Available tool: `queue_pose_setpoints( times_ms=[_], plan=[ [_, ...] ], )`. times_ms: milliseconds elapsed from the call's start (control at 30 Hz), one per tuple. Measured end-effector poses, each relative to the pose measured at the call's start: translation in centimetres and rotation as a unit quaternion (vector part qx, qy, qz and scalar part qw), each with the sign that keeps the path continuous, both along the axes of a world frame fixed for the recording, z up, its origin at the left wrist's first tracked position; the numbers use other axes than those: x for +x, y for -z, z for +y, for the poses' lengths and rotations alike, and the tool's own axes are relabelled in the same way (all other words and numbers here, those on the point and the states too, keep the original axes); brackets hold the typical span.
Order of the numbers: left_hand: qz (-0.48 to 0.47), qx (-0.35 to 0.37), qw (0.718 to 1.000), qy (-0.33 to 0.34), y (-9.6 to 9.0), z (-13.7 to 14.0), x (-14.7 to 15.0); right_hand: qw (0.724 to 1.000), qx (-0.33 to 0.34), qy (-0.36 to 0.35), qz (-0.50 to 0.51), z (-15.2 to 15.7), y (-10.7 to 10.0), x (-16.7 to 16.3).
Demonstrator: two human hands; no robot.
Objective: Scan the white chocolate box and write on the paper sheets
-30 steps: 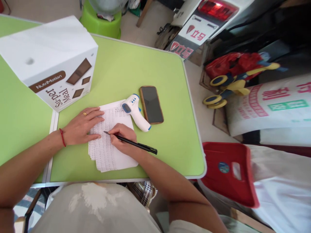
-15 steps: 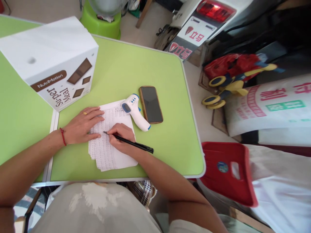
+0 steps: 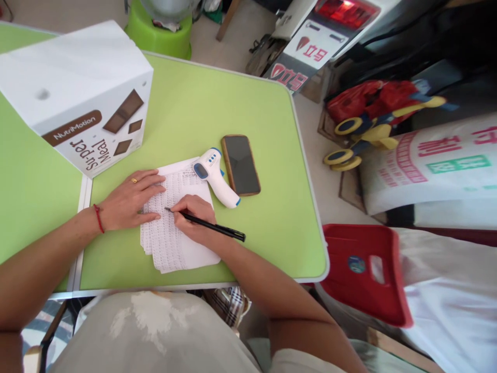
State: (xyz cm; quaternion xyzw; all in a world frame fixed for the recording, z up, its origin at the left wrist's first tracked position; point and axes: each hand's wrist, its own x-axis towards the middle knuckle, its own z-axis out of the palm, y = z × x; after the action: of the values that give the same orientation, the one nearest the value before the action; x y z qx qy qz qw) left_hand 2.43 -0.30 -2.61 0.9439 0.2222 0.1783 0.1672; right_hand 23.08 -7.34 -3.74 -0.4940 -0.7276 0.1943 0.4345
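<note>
My right hand (image 3: 196, 216) grips a black pen (image 3: 213, 226), its tip at the sheets of paper (image 3: 169, 248). Columns of small handwriting cover the left part of the top sheet, and blank paper shows to the right. My left hand (image 3: 134, 199) lies flat with fingers spread over the sheets' left edge; it wears a ring and a red bracelet. A white and blue infrared thermometer (image 3: 219, 181) rests across the paper's top right corner. Beside it lies a dark-screened phone (image 3: 242, 165) in a brown case.
A large white NutriMotion box (image 3: 97, 129) stands on the green table (image 3: 279, 228), beyond my left hand. Past the table's right edge are a red stool (image 3: 361, 274), a printed white sack (image 3: 427, 171) and a yellow-blue toy (image 3: 361, 140). A green stool (image 3: 159, 36) stands behind.
The view has shifted very slightly. Both hands keep nearly the same places, with the pen still at the paper.
</note>
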Motion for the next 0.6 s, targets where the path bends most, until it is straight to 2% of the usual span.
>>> queue_pose_setpoints(
  times_ms=[133,600],
  plan=[
    [-0.001,0.004,1.000,0.000,0.06,0.02,-0.03,1.000,-0.019,-0.005,0.010,-0.09,-0.29,-0.02],
    [0.000,-0.010,1.000,-0.003,0.04,0.01,-0.08,1.000,-0.020,0.000,0.013,-0.18,-0.14,0.28]
  ],
)
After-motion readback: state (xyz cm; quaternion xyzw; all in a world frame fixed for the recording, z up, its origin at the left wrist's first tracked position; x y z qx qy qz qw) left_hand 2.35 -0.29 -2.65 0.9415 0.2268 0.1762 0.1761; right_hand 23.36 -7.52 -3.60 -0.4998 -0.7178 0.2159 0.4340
